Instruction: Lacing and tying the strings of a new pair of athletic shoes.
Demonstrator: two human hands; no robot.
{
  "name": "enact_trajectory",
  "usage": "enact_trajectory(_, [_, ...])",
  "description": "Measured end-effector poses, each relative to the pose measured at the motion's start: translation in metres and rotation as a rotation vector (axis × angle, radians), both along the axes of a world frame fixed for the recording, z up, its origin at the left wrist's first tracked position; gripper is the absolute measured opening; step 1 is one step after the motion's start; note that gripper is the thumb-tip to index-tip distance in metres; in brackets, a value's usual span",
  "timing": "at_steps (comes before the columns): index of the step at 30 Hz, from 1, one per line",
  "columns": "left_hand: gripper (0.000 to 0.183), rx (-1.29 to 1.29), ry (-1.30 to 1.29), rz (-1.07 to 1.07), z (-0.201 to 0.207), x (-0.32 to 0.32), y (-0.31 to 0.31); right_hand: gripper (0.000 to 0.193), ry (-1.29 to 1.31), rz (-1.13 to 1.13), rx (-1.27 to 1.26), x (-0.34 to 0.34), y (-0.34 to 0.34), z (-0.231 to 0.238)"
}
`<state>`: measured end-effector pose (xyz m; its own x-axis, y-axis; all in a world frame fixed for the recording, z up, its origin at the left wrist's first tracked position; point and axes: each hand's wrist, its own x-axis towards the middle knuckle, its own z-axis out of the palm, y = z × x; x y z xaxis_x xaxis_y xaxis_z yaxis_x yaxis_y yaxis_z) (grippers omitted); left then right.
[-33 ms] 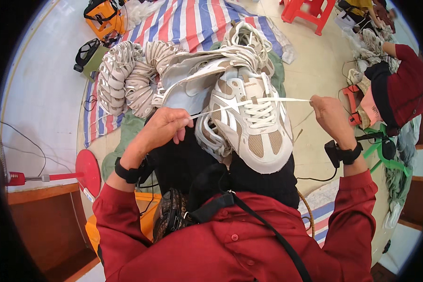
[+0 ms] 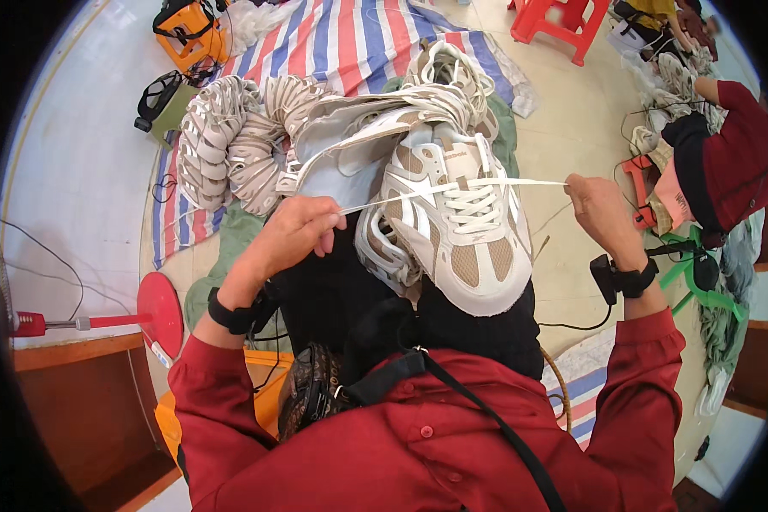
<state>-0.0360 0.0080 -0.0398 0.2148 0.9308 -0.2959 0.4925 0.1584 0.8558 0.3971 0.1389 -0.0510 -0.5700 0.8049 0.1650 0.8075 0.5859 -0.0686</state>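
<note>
A beige and white sneaker upper (image 2: 502,266) lies across my lap, toe toward me, with white laces crossed over its tongue. No sole shows under it. One white shoelace (image 2: 520,181) stretches taut over the lacing, from hand to hand. My left hand (image 2: 303,229), fingers closed, pinches its left end beside the upper. Out to the right, my right hand (image 2: 602,213) grips the other end between thumb and bent fingers. Behind the upper, more stacked shoe uppers (image 2: 358,132) lean against it, and another laced upper (image 2: 386,252) is partly hidden under its left side.
Curved rows of nested uppers (image 2: 209,145) rest at the left on a striped sheet (image 2: 350,43). A red stool (image 2: 563,30) stands far back. At right, a co-worker's red sleeve (image 2: 742,162) shows near more shoes. A round red disc (image 2: 160,316) stands beside my left forearm.
My two hands have drawn very slightly farther apart with the shoelace ends. The upper on my lap looks the same.
</note>
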Motion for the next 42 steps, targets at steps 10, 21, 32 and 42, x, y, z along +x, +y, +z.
enact_trajectory(10, [0.021,0.162,0.131,0.024,0.015,-0.044,-0.043,0.014,0.102,-0.235,-0.072,0.081,0.015,-0.050])
enact_trajectory(21, [0.007,-0.082,-0.171,0.322,0.009,-0.093,-0.074,0.017,0.208,-0.561,-0.031,0.164,-0.010,-0.063])
enact_trajectory(32, [0.010,0.157,0.294,0.232,-0.037,-0.111,-0.083,0.012,0.181,-0.673,0.038,0.208,-0.035,-0.082])
enact_trajectory(42, [0.011,0.151,0.157,0.304,-0.047,-0.108,-0.078,0.009,0.207,-0.777,0.106,0.229,-0.050,-0.082])
